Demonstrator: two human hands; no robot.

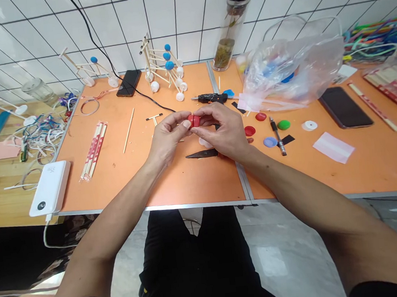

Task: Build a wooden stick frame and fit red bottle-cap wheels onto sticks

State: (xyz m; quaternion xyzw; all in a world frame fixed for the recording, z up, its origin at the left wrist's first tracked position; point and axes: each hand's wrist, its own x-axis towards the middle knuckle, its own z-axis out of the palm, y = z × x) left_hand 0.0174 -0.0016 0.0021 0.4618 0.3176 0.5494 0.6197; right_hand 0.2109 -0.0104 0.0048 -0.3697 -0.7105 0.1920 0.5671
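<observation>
Over the middle of the orange table, my left hand (168, 135) and my right hand (223, 129) meet, fingers closed on red bottle caps (193, 120). A seam shows between two red parts held side by side at the fingertips. Beneath my right hand lies a black pointed blade (202, 154), partly hidden. A small T-shaped stick piece (154, 118) rests just beyond my left hand. Behind my right hand is a black glue gun (210, 98). Loose caps lie right of it: a red cap (249, 131), a blue cap (270, 142) and a green cap (283, 125).
Stick frames with caps (163, 67) stand at the back beside a phone (129, 83). A glass bottle (230, 27) and a plastic bag (293, 72) are behind. Wrapped chopsticks (94, 150) and a power bank (50, 187) lie left. A cable (136, 92) crosses the table.
</observation>
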